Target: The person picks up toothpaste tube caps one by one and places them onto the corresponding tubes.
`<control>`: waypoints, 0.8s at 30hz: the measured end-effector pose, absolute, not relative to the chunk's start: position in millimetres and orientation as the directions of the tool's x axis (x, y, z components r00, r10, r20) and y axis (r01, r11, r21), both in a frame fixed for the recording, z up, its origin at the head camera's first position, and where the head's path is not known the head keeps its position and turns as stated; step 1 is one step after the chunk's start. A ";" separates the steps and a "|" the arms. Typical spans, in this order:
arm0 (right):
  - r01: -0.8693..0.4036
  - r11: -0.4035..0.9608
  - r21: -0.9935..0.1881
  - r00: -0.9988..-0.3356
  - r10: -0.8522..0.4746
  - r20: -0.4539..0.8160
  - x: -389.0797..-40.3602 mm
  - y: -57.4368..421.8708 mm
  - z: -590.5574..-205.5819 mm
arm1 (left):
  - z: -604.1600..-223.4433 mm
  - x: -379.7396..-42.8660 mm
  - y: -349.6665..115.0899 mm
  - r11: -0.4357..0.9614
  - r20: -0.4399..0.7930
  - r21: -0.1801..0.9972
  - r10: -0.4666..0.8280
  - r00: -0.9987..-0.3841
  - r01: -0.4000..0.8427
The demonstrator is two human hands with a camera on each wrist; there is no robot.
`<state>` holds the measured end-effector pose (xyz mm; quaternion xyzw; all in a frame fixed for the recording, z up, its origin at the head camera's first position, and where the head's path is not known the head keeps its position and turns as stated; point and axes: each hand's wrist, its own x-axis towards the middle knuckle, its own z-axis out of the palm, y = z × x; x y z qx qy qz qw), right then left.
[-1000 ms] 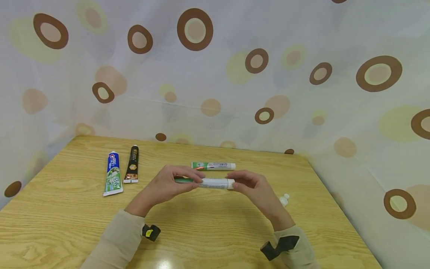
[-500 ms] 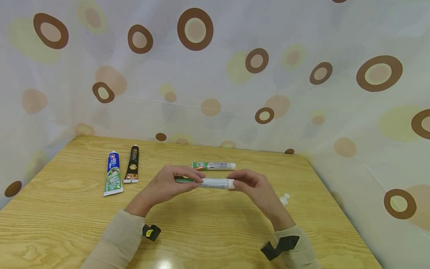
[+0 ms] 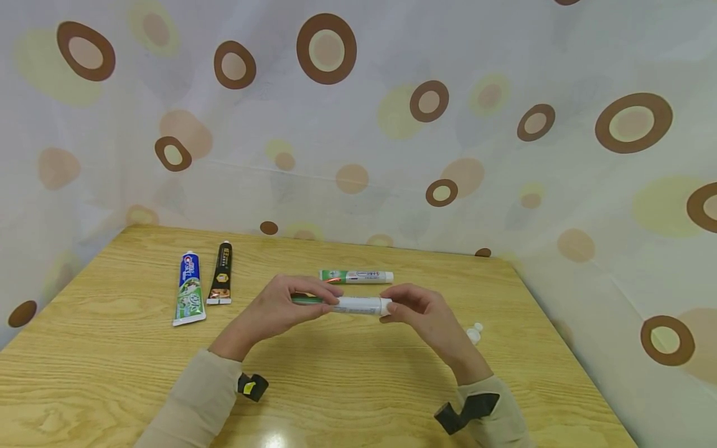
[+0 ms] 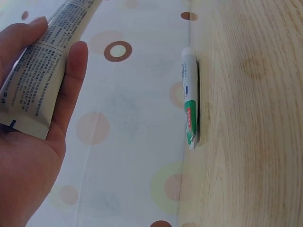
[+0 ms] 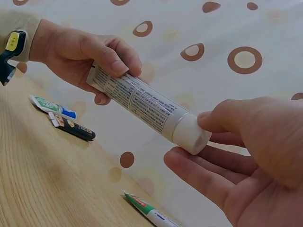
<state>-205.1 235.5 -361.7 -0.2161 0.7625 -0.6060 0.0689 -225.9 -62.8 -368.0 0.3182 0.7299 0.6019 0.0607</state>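
Note:
A toothpaste tube [image 3: 358,305], white and green with a white screw cap [image 5: 191,134], is held level above the table. My left hand [image 3: 282,305] grips it near its flat crimped end, thumb on one side and fingers on the other. At the other end my right hand [image 3: 420,308] pinches the cap between thumb and fingers. The cap sits on the tube's mouth. In the right wrist view, small print covers the tube's side. Behind the hands, a second green and white toothpaste tube [image 3: 356,277] lies on the table, its cap pointing right.
On the table's left lie a blue and green toothpaste tube [image 3: 190,289] and a black toothpaste tube [image 3: 221,274]. Small white round pieces [image 3: 473,335] lie beyond my right wrist. A dotted curtain [image 3: 358,124] hangs behind the wooden table [image 3: 336,392].
The right fingers have shifted slightly around the cap, and a fingertip now shows below it. The left hand and the tube hold still.

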 end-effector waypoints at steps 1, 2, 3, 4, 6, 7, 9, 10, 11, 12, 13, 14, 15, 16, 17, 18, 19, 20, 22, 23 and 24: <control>-0.243 0.172 -0.955 -0.899 -0.410 0.155 -205.2 235.5 -361.9 | -367.9 -225.9 -62.8 0.070 0.296 0.917 0.538 -0.789 0.392; -0.242 0.173 -0.955 -0.900 -0.408 0.154 -205.3 235.6 -362.2 | -367.9 -225.8 -62.8 0.069 0.296 0.918 0.538 -0.789 0.392; -0.239 0.173 -0.956 -0.902 -0.404 0.152 -205.4 235.4 -362.2 | -367.8 -225.7 -62.8 0.067 0.297 0.918 0.539 -0.788 0.392; -0.235 0.173 -0.956 -0.904 -0.400 0.150 -205.5 235.3 -362.2 | -367.8 -225.6 -62.8 0.065 0.298 0.918 0.540 -0.787 0.392; -0.229 0.172 -0.958 -0.907 -0.394 0.146 -205.5 234.9 -362.1 | -367.9 -225.3 -62.9 0.061 0.299 0.918 0.543 -0.784 0.392; -0.227 0.175 -0.958 -0.909 -0.390 0.144 -205.4 234.6 -361.8 | -368.0 -225.2 -63.0 0.058 0.300 0.918 0.544 -0.783 0.392; -0.234 0.201 -0.951 -0.913 -0.381 0.144 -205.0 234.5 -361.3 | -368.0 -224.9 -63.1 0.054 0.304 0.917 0.548 -0.779 0.396; -0.240 0.219 -0.946 -0.915 -0.376 0.145 -204.7 234.7 -361.1 | -368.1 -224.8 -63.2 0.052 0.305 0.917 0.550 -0.777 0.396; -0.249 0.231 -0.941 -0.914 -0.376 0.150 -204.4 234.8 -360.8 | -368.2 -224.7 -63.2 0.051 0.306 0.916 0.552 -0.776 0.398; -0.259 0.240 -0.936 -0.912 -0.379 0.156 -204.1 234.9 -360.6 | -368.1 -224.6 -63.2 0.051 0.306 0.916 0.553 -0.775 0.398; -0.270 0.249 -0.930 -0.909 -0.384 0.161 -203.9 235.0 -360.3 | -368.2 -224.6 -63.2 0.052 0.307 0.915 0.554 -0.774 0.401; -0.281 0.255 -0.925 -0.906 -0.389 0.168 -203.7 235.1 -360.0 | -368.2 -224.7 -63.0 0.053 0.309 0.913 0.555 -0.772 0.403; -0.288 0.258 -0.922 -0.903 -0.393 0.172 -203.5 235.0 -359.7 | -368.4 -224.8 -63.0 0.053 0.310 0.913 0.555 -0.772 0.405; -0.294 0.257 -0.921 -0.901 -0.396 0.178 -203.3 234.7 -359.4 | -368.5 -224.8 -62.8 0.054 0.309 0.913 0.556 -0.772 0.404; -0.301 0.255 -0.919 -0.899 -0.398 0.184 -203.0 234.3 -359.0 | -368.6 -225.0 -62.7 0.056 0.308 0.913 0.557 -0.771 0.405; -0.306 0.262 -0.915 -0.901 -0.391 0.189 -202.7 233.7 -358.7 | -368.8 -225.1 -62.6 0.057 0.307 0.912 0.558 -0.771 0.406; -0.309 0.274 -0.911 -0.905 -0.378 0.193 -202.2 232.9 -358.3 | -369.1 -225.3 -62.5 0.059 0.305 0.913 0.560 -0.771 0.404; -0.308 0.291 -0.906 -0.912 -0.361 0.194 -201.8 232.0 -358.0 | -369.0 -225.3 -62.5 0.061 0.303 0.913 0.560 -0.771 0.403; -0.312 0.320 -0.895 -0.922 -0.330 0.204 -200.9 230.1 -357.7 | -369.0 -225.6 -62.8 0.068 0.295 0.914 0.562 -0.772 0.399; -0.310 0.328 -0.892 -0.926 -0.316 0.205 -200.4 229.1 -357.4 | -368.9 -225.7 -63.0 0.072 0.290 0.916 0.562 -0.775 0.395; -0.308 0.335 -0.890 -0.930 -0.303 0.207 -200.1 228.1 -357.4 | -368.7 -225.9 -63.2 0.076 0.284 0.917 0.562 -0.777 0.391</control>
